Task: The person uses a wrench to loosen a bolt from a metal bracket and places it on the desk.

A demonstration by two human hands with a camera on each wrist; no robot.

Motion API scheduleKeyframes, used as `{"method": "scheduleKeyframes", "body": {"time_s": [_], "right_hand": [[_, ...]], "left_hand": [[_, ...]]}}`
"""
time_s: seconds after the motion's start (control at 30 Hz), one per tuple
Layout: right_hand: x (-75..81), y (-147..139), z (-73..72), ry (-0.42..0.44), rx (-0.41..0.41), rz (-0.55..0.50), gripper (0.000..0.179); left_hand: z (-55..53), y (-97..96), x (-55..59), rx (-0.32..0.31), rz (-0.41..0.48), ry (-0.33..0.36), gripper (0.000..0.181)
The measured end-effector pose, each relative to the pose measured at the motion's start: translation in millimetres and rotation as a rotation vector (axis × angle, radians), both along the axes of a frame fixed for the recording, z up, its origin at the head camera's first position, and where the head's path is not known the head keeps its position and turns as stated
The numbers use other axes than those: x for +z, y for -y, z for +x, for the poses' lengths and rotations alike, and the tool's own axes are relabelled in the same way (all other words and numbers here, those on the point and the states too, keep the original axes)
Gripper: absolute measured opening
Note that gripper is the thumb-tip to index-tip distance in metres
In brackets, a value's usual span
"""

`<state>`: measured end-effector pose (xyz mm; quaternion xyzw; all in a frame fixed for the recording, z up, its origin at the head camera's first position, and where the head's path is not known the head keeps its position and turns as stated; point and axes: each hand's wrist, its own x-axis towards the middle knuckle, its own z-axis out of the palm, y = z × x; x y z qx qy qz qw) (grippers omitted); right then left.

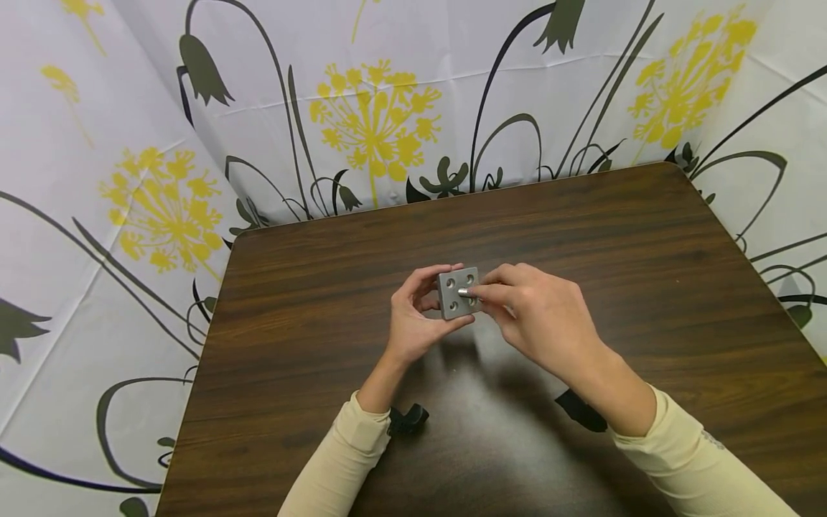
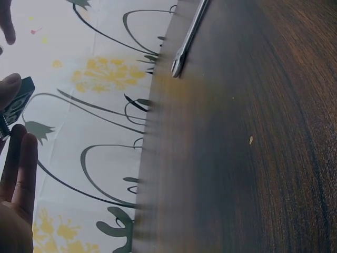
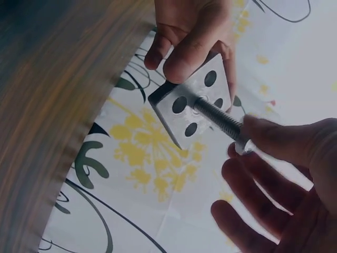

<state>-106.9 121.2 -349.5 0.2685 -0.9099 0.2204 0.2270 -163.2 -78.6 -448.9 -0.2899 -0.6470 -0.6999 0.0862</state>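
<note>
My left hand grips a square grey metal plate by its edges, up over the table. The plate has a hole near each corner and its face is turned toward my right hand. My right hand pinches a threaded bolt by its head between thumb and forefinger. In the right wrist view the bolt's tip meets the middle of the plate, and the shank sticks out at an angle to my fingers. Only a dark edge of the plate shows in the left wrist view, among the left fingers.
Below the hands lies a dark wood-grain table. A long metal wrench rests on it in the left wrist view. Behind the table hangs a white curtain with yellow and grey flowers. Black wrist gear shows beside the left sleeve.
</note>
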Motion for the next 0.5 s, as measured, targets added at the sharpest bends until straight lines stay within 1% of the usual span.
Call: {"method": "scheduleKeyframes", "body": {"time_s": [0.07, 0.1, 0.23, 0.3, 0.33, 0.4, 0.5], "right_hand": [[-0.1, 0, -0.1, 0.001, 0.010, -0.005, 0.027], [-0.1, 0, -0.1, -0.001, 0.002, -0.006, 0.028], [-0.2, -1, 0.5, 0.014, -0.083, 0.006, 0.033], [-0.3, -1, 0.7, 0.027, -0.103, 0.017, 0.032], [-0.5, -1, 0.9, 0.030, -0.098, 0.023, 0.030], [-0.9, -1, 0.9, 0.031, -0.070, 0.023, 0.026], [-1.3, -1, 0.7, 0.004, -0.035, 0.018, 0.028]], "left_hand": [[0.0, -0.1, 0.3, 0.004, -0.002, 0.000, 0.076], [0.4, -0.5, 1.5, 0.005, -0.003, -0.004, 0.075], [6.0, -2.1, 14.1, 0.017, -0.001, -0.011, 0.073], [9.2, -2.7, 20.8, 0.022, -0.002, -0.007, 0.071], [10.6, -2.8, 23.2, 0.022, -0.001, -0.001, 0.070], [11.3, -2.8, 24.1, 0.023, 0.000, 0.012, 0.070], [11.3, -2.8, 24.1, 0.021, 0.007, 0.017, 0.069]]}}
